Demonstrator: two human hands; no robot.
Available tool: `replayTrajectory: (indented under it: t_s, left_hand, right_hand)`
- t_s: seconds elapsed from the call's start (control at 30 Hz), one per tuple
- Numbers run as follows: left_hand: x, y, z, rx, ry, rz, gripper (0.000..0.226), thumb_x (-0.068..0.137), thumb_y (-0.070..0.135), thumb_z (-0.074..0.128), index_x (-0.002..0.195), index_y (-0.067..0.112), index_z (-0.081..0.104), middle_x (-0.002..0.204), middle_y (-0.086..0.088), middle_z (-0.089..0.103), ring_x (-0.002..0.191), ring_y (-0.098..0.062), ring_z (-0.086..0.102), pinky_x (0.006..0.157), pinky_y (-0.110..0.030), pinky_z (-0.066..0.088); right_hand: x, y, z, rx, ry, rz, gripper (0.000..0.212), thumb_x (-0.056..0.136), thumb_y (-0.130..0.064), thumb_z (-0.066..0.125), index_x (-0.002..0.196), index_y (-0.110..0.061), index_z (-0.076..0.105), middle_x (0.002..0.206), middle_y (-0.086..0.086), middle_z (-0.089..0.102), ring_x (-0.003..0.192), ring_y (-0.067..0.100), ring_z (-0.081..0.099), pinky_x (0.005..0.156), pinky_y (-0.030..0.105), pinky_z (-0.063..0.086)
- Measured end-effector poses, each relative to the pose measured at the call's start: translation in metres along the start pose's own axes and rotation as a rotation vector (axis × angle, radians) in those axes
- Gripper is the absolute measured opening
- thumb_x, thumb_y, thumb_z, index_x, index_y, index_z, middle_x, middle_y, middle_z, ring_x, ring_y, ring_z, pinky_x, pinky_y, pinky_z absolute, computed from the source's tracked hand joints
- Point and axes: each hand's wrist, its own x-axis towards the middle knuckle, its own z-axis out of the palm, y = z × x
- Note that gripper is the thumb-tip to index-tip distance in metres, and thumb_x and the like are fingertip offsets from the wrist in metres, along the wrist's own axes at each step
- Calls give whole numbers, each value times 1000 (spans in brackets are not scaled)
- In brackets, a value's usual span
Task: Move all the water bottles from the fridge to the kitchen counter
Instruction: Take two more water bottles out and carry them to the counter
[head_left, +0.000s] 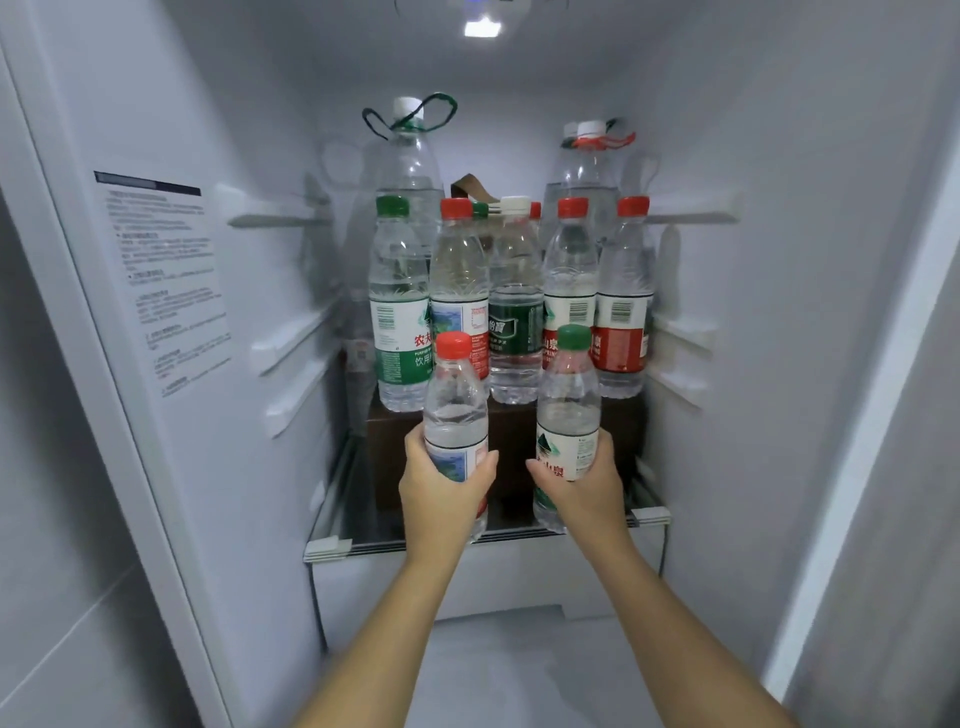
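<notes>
I look into an open fridge. My left hand (441, 488) grips a small red-capped water bottle (456, 400) around its label. My right hand (584, 483) grips a small green-capped water bottle (569, 405). Both bottles are upright, in front of the shelf's front edge. Behind them several bottles stand on a dark box (514, 431): a green-capped bottle (397, 306) at left, a red-capped one (460, 270), a dark-green-labelled one (514, 312), and two red-labelled bottles (571, 280) (623, 301) at right. Two large jugs (410, 156) (587, 166) stand at the back.
The glass shelf (332, 540) carries the box. White fridge walls close in on both sides, with shelf rails (280, 213) sticking out. An instruction sticker (166, 280) is on the left wall. A white drawer front (488, 577) sits below the shelf.
</notes>
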Motion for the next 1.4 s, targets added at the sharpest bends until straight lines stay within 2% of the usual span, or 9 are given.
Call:
replayTrajectory:
  t_s: [0.2,0.33,0.63,0.77,0.87,0.93,1.17,1.3,1.4]
  left_hand:
    - [-5,-15,-4,27,-87,-35,72,69,22,86,130,18,46,105,10,59,84,13,54,64,0,40]
    - [-2,-17,-6,12,-113,-75,69,70,21,85,129,20,47,96,17,59,81,11,57,66,-4,40]
    - [-51,12,-35,-24,10,-83,57,69,18,85,115,25,50,95,21,62,77,18,59,58,0,42]
    - [-92,33,-66,-3,122,-98,56,69,21,85,110,33,48,90,26,61,77,17,60,62,-5,46]
    - [-138,39,-91,32,230,-160,55,70,28,83,114,32,50,98,22,62,87,3,63,73,-15,50]
    - [-172,41,-109,52,311,-201,54,72,28,82,118,26,53,102,14,65,89,-3,65,70,-11,50]
    - [-288,72,-180,239,591,-210,47,68,26,84,102,35,53,96,20,65,83,12,62,64,-5,47]
    - [-345,102,-221,368,788,-175,52,62,27,84,101,34,50,89,25,60,80,16,60,61,-1,44]
    - [-394,121,-253,420,957,-161,54,65,12,85,105,25,51,86,23,59,74,16,60,56,-1,42]
  right_hand:
    - [-5,6,2,-17,21,33,66,71,-16,86,125,-24,48,100,-20,59,91,-7,56,71,7,41]
    - [-5,5,5,-14,48,28,67,72,-16,85,128,-22,49,106,-12,62,99,8,61,79,17,45]
    - [-50,-17,0,31,-134,-56,56,72,-16,84,116,-27,51,101,-13,66,92,-2,63,74,14,52]
    - [-85,-31,-8,93,-315,-57,53,73,-11,82,114,-24,52,96,-4,67,84,10,67,66,27,58]
    - [-120,-40,-15,94,-459,-73,53,73,-13,83,113,-28,50,96,-8,66,83,7,67,65,24,58]
    - [-145,-45,-18,121,-565,-70,50,75,-12,81,110,-28,49,94,-8,65,79,6,66,59,18,54]
    - [-245,-67,-5,243,-902,-83,50,64,-32,80,105,-34,51,93,-4,69,80,19,68,66,28,56]
    - [-307,-96,6,317,-1066,-148,51,68,-21,83,105,-34,50,93,-12,69,83,10,68,69,26,57]
    - [-359,-120,8,373,-1197,-204,52,73,-13,84,104,-37,49,95,-24,65,88,2,66,70,21,56]
